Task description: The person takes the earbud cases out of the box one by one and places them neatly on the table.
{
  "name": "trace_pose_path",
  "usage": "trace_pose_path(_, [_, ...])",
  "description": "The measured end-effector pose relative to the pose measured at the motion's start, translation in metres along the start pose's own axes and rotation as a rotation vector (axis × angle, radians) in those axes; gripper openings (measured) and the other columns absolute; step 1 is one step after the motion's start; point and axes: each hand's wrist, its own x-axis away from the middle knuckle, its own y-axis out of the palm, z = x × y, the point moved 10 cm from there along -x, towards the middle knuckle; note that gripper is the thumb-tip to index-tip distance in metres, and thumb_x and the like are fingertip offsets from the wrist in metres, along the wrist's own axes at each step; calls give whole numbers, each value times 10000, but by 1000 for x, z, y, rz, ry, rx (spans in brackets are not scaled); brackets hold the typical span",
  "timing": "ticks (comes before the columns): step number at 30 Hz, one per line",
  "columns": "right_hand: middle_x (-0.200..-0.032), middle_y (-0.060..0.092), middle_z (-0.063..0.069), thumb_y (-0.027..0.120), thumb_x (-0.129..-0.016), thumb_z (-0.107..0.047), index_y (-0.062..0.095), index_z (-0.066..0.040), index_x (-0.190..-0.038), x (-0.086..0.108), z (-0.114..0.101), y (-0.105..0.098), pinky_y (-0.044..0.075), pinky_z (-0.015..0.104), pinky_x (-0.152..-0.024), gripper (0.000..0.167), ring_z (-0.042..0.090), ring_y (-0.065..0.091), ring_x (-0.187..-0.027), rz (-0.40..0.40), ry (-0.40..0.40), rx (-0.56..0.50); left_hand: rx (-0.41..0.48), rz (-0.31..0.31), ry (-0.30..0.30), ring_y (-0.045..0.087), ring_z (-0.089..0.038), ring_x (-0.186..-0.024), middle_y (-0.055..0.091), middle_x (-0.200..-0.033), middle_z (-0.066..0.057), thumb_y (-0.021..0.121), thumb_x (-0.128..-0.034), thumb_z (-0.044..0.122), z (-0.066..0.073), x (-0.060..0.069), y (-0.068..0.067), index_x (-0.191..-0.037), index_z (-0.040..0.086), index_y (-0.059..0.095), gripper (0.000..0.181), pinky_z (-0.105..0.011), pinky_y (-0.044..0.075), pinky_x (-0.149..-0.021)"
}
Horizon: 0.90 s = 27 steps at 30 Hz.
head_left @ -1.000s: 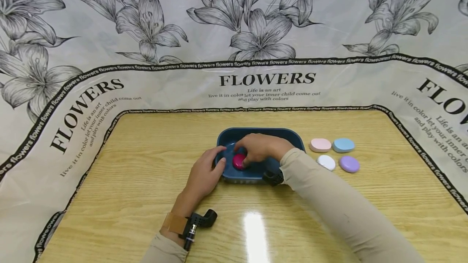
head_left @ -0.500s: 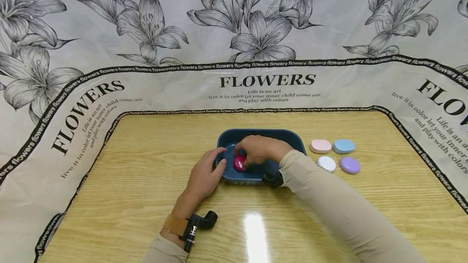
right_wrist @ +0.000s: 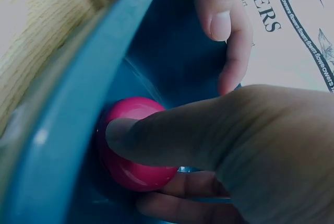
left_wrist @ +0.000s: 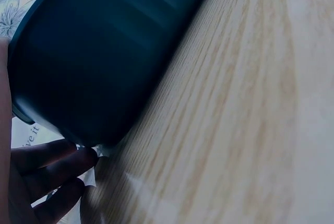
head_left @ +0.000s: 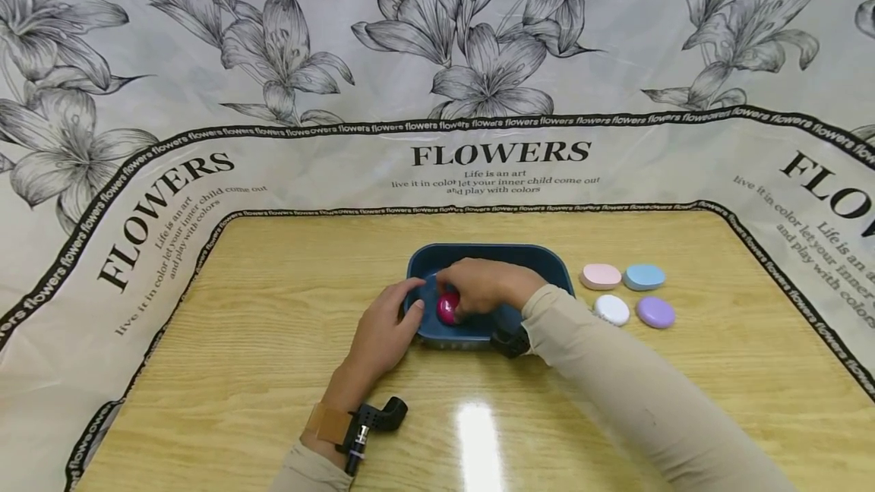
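Observation:
A dark blue plastic tub (head_left: 472, 343) stands on the table. My left hand (head_left: 383, 329) holds its left end, with the thumb and index finger reaching over the rim. In the left wrist view, other fingers (left_wrist: 55, 169) of that hand lie by the tub's outer wall. Inside the tub, my right hand (head_left: 481, 283) grips a glossy, round magenta soap (right_wrist: 141, 177), low near the left end. The thumb lies across its face, with fingers behind it. Whether the soap touches the tub floor, I cannot tell.
Right of the tub lie a pink oval soap (head_left: 601, 276), a blue oval soap (head_left: 644, 277), a white round soap (head_left: 611, 310) and a purple round soap (head_left: 656, 313). A flower-printed cloth (head_left: 506, 192) borders the wooden table (head_left: 273, 310) at the back and sides.
The view has shifted slightly, so everything sits a little lower. The magenta soap appears a bit more tilted in my right hand. My left hand keeps its place on the tub.

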Motion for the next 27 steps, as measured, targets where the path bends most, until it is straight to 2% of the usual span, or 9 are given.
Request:
trace_pose_path(5, [-906,605,-41,777,-876,-179,610,-168,-1053,-1,-1,0,487,294,-696,245,146,566,-797,-3,6,8,-9,5,0,522,-171,-1293,584,-1370,11,520,-1030,338,-1,-1,-1,-1371,234,601,366,-451,434,-1053])
trace_pose_path(13, [-930,599,-14,751,-891,-167,576,-124,-1175,2,-2,4,493,308,-708,336,158,574,-805,-18,33,5,-7,-3,0,523,-171,-1292,585,-1368,5,518,-1026,346,-1,1,0,-1374,222,603,379,-448,435,-1052])
trace_pose_path(19, [-941,602,-12,753,-891,-178,579,-112,-1188,2,-3,3,496,309,-705,350,159,578,-800,-3,23,2,-10,2,10,523,-163,-1291,587,-1364,9,522,-1027,335,-1,0,1,-1372,224,603,372,-442,437,-1051])
trace_pose_path(23, [-953,611,-19,749,-896,-173,592,-123,-1188,2,-2,3,497,308,-708,335,152,582,-805,0,21,-25,-5,5,6,527,-157,-1282,589,-1355,17,522,-1028,336,-2,0,0,-1373,231,604,370,-444,441,-1043])
trace_pose_path(27, [-1004,626,-18,737,-907,-162,610,-143,-1265,2,-2,6,499,313,-742,380,145,582,-839,-9,9,-42,1,4,2,538,-154,-1264,595,-1339,24,523,-1029,335,-2,0,0,-1365,244,608,359,-447,451,-1026])
